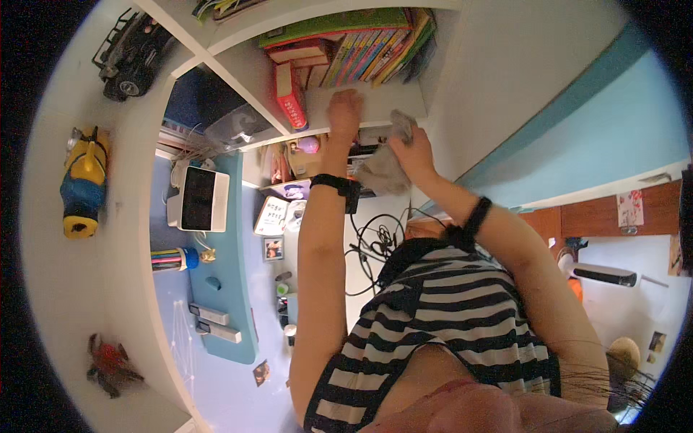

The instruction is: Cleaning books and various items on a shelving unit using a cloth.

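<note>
In my right hand (417,154) is a crumpled grey cloth (383,170), part of it hanging below the fingers. This hand is at the front edge of a white shelf compartment (392,100), near its right side wall. My left hand (346,111) reaches into the same compartment, blurred, with its fingers curled; whether it holds anything is hidden. A thick red book (291,97) stands just left of it. Behind the hands, a row of thin colourful books (363,57) leans to one side, with a large green book (335,26) lying across the top.
A black toy jeep (130,59), a yellow-and-blue toy (85,184) and a red-and-dark toy figure (112,363) occupy the left shelves. Lower down, a teal wall shelf (230,303) carries a white-framed smart display (204,198). Black cables (379,238) lie coiled beneath my arms.
</note>
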`<state>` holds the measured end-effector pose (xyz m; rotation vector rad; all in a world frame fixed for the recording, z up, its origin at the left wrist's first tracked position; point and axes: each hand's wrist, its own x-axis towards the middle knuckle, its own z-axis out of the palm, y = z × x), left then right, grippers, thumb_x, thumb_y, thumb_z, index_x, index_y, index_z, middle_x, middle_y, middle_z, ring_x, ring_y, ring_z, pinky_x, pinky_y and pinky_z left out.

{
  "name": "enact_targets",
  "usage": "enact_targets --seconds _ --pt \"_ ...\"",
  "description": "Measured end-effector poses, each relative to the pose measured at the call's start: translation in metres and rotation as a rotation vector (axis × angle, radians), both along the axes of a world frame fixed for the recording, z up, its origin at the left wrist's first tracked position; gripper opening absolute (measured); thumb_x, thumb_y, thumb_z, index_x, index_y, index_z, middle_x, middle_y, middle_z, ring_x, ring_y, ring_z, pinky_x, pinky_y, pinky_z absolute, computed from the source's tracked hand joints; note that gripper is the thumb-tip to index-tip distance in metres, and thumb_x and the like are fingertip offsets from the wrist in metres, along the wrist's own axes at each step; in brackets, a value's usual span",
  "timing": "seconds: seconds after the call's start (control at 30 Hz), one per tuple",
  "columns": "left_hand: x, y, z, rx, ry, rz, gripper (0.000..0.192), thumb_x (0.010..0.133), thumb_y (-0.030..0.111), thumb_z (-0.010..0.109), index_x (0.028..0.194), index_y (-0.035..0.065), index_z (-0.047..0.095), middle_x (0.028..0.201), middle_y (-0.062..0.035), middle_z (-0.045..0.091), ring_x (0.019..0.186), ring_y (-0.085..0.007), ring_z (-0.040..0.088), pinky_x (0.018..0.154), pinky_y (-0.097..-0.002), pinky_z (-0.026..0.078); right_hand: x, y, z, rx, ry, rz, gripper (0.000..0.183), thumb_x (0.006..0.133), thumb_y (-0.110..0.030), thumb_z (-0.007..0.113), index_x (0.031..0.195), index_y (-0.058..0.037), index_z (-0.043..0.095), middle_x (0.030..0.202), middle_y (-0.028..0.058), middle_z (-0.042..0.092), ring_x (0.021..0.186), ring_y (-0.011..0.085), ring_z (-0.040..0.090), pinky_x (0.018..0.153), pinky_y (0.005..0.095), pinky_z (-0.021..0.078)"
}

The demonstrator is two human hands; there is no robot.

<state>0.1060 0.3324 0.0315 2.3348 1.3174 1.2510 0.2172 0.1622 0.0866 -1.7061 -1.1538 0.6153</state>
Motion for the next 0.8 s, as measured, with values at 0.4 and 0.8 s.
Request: enact_targets --seconds 0.4,0.8 --pt "0.093 0.004 0.031 -0.275 0.618 0.088 0.018 0.079 0.017 0.055 0.077 0.0017 0.064 0.074 -0.0117 0.063 0.068 -0.0268 0.061 0.061 -0.035 0.05 0.033 -0.064 0.045 0.167 -0.152 0.272 0.045 0.07 -0.008 0.053 0.112 0.0019 0.042 0.098 0.014 0.045 0.089 0.0261 0.047 0.079 0.0325 0.0387" --pt "0.078 -0.012 0.052 -0.233 0.217 0.164 0.035 0.079 0.037 0.053 0.083 0.0041 0.064 0.085 -0.014 0.062 0.078 -0.0271 0.061 0.067 -0.036 0.049 0.042 -0.054 0.032 0.092 -0.007 0.292 0.041 0.076 -0.011 0.053 0.113 0.0028 0.04 0.101 0.0104 0.047 0.092 0.0181 0.046 0.08 0.0294 0.0393"
